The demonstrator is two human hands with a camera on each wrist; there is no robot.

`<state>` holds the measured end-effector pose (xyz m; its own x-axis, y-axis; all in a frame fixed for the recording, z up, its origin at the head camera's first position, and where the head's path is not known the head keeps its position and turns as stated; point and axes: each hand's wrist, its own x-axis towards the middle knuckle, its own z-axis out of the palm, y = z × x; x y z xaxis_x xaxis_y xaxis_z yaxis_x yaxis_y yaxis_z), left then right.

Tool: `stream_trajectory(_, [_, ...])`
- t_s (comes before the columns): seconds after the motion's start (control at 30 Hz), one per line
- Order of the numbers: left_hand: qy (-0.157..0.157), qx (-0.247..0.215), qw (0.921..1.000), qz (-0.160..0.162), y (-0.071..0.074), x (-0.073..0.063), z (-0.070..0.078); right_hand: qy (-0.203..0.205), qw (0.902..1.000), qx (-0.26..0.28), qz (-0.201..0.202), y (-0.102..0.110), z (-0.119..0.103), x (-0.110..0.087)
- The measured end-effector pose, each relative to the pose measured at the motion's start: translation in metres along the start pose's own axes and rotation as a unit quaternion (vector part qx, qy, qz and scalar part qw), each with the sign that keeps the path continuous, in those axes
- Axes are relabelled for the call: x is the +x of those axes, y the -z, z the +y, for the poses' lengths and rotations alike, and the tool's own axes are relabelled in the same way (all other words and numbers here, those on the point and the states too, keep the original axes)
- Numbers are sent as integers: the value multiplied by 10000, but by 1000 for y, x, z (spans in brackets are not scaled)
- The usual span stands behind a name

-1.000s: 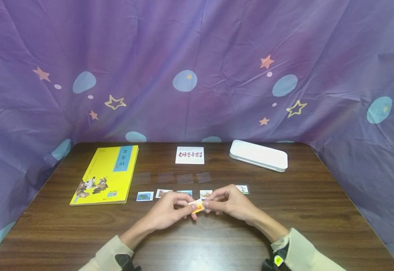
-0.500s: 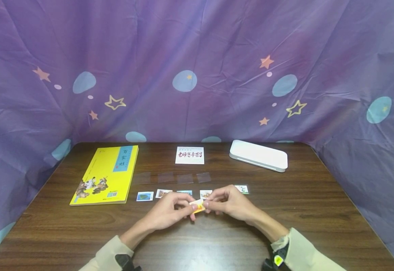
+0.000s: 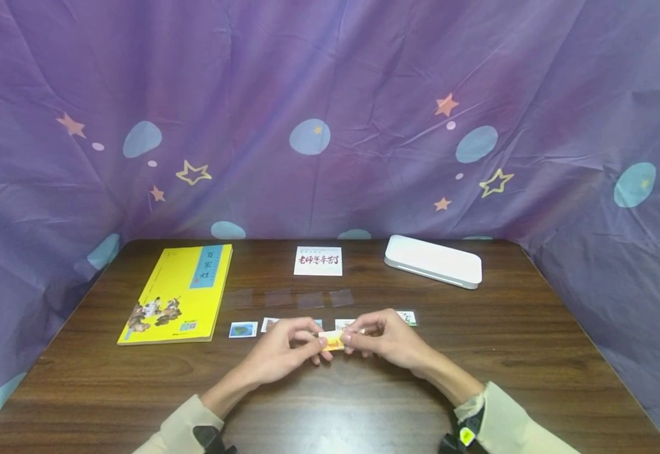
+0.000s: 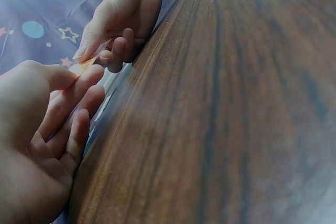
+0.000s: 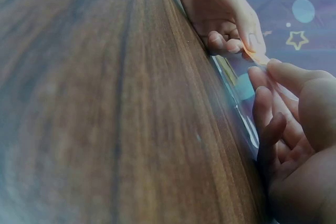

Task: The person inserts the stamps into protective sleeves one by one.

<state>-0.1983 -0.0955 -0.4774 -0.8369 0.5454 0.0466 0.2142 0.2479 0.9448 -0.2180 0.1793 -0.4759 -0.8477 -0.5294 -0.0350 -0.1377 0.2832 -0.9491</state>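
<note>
A small yellow and white stamp [image 3: 332,340] is held between both hands above the middle of the table. My left hand [image 3: 284,347] pinches its left end between thumb and fingers. My right hand [image 3: 392,340] pinches at the right end, where a clear plastic sleeve [image 5: 283,91] shows between thumb and fingers. How far the stamp lies inside the sleeve I cannot tell. Behind the hands lies a row of stamps, with a blue stamp [image 3: 243,329] at its left end and a white and green stamp [image 3: 407,318] at its right; the hands partly cover the others.
Beyond the row, several clear sleeves [image 3: 310,300] lie flat on the dark wooden table [image 3: 512,353]. A yellow book [image 3: 179,296] is at the left, a white card with red writing [image 3: 318,261] at the back, and a white flat case [image 3: 433,260] at the back right.
The stamp has risen slightly and turned more level between the fingers. My left fingers have shifted a little up with it; the right hand has hardly moved.
</note>
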Motion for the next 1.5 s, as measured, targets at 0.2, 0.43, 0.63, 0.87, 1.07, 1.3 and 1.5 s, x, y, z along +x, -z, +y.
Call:
stream_trajectory(0.2, [53,236,9997,-30,-1,-1,2,-54,9999,-92,-10,0,-1,-1])
stream_trajectory(0.43, [-57,289,9996,-12,-2,0,3,-40,10000,-51,10,-1,-1,-1])
stream_trajectory(0.63, [-95,223,9997,-32,-2,0,2,69,10000,-55,16,-2,-1,-2])
stream_trajectory(0.87, [-159,116,9998,-87,-2,0,1,115,9997,-171,124,-2,-1,-1])
stream_trajectory(1.07, [-65,202,9997,-83,-4,0,1,120,9999,-53,81,-4,-2,-2])
stream_trajectory(1.3, [-144,410,9990,-84,-5,0,2,103,9999,-28,10,-4,-1,-2])
stream_trajectory(1.5, [-90,340,9994,-37,-4,0,1,138,9999,-65,-71,-2,0,-2])
